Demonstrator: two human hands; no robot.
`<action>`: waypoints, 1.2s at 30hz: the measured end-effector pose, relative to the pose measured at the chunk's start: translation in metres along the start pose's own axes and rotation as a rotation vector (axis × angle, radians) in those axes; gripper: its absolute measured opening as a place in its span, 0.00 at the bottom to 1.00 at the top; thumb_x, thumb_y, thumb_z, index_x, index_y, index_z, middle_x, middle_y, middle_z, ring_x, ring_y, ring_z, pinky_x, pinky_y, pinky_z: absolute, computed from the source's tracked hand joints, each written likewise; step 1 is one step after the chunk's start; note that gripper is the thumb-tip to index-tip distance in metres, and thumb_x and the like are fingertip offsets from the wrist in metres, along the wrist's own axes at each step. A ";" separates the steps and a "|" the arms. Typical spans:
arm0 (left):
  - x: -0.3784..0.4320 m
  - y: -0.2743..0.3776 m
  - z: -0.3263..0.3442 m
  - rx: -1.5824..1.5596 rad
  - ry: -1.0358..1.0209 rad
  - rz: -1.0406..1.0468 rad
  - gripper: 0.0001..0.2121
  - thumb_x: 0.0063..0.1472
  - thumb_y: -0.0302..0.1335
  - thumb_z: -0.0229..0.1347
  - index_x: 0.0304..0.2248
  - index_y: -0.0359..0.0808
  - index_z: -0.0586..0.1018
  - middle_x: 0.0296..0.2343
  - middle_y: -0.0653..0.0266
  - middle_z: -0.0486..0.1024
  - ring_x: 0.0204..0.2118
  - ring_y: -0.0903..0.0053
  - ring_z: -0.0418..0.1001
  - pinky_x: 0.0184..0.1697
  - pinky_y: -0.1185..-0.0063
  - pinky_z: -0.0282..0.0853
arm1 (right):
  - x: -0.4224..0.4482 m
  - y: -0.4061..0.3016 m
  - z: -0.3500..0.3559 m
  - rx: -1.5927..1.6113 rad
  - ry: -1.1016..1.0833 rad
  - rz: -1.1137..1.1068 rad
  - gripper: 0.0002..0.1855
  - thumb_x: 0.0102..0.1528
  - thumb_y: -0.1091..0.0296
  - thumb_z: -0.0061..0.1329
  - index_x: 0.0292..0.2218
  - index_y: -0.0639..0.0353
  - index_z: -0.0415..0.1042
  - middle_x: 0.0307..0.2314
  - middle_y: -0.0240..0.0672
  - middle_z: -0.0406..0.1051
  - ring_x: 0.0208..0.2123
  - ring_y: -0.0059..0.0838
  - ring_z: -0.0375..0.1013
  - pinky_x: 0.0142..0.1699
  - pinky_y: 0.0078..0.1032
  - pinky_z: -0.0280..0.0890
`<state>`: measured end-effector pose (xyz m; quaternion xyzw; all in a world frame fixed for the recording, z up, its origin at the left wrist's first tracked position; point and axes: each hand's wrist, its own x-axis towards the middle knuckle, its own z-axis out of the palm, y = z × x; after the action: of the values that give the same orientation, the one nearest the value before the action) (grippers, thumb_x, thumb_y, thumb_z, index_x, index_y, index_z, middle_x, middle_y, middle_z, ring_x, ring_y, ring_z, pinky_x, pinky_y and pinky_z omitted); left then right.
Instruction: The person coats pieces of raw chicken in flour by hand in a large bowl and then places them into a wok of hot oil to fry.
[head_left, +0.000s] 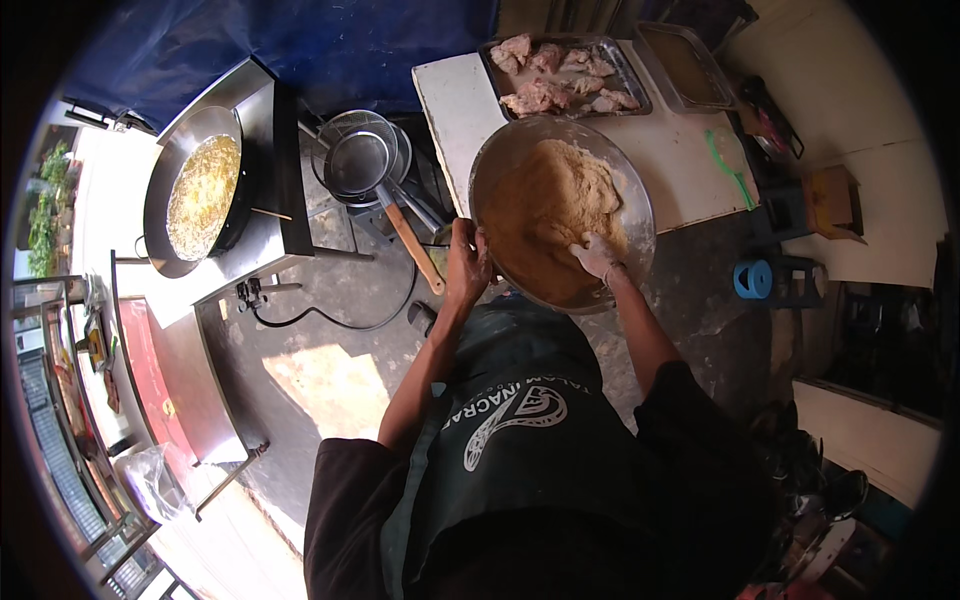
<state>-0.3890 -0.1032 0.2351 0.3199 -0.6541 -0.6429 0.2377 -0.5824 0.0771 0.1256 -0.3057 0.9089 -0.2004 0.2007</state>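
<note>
A wide metal bowl (643, 225) tilts towards me at the front of the white table. Inside it, pale breading flour (574, 180) is heaped against the far right side. My left hand (469, 262) grips the bowl's left rim. Flour coats my right hand (600, 259), which reaches over the near right rim with its fingertips in the flour. Whether those fingers hold anything is hidden. Beyond the bowl, several flour-coated chicken pieces (536, 96) lie on a metal tray (637, 109).
To the left, a large wok (157, 217) of bubbling oil (204, 199) sits on a metal stove (277, 187). Strainers (364, 161), one wooden-handled, lie between stove and table (690, 165). A second tray (682, 67) holds brownish liquid. A gas hose (352, 326) crosses the floor.
</note>
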 end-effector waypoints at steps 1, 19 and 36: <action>0.000 -0.002 -0.001 0.002 0.001 0.000 0.08 0.61 0.30 0.38 0.31 0.32 0.58 0.18 0.61 0.61 0.09 0.81 0.60 0.08 0.82 0.58 | -0.002 -0.010 -0.004 0.122 -0.056 0.056 0.23 0.47 0.56 0.46 0.39 0.66 0.66 0.30 0.43 0.70 0.35 0.39 0.68 0.41 0.29 0.60; 0.018 -0.056 -0.036 0.027 -0.103 -0.005 0.06 0.60 0.28 0.39 0.32 0.34 0.58 0.22 0.60 0.61 0.17 0.79 0.64 0.15 0.79 0.65 | 0.018 -0.131 -0.137 -0.381 -0.114 -0.217 0.20 0.38 0.56 0.52 0.33 0.57 0.71 0.30 0.43 0.70 0.34 0.42 0.68 0.40 0.33 0.62; -0.023 -0.124 -0.150 -0.042 -0.086 -0.242 0.12 0.57 0.20 0.37 0.42 0.32 0.61 0.33 0.56 0.66 0.25 0.74 0.71 0.26 0.80 0.68 | 0.026 -0.125 -0.160 -0.397 -0.060 -0.183 0.25 0.38 0.55 0.52 0.37 0.58 0.69 0.33 0.43 0.70 0.37 0.43 0.68 0.42 0.31 0.62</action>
<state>-0.2512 -0.1859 0.1232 0.3634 -0.6066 -0.6937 0.1368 -0.6203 0.0076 0.3141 -0.4264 0.8926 -0.0257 0.1445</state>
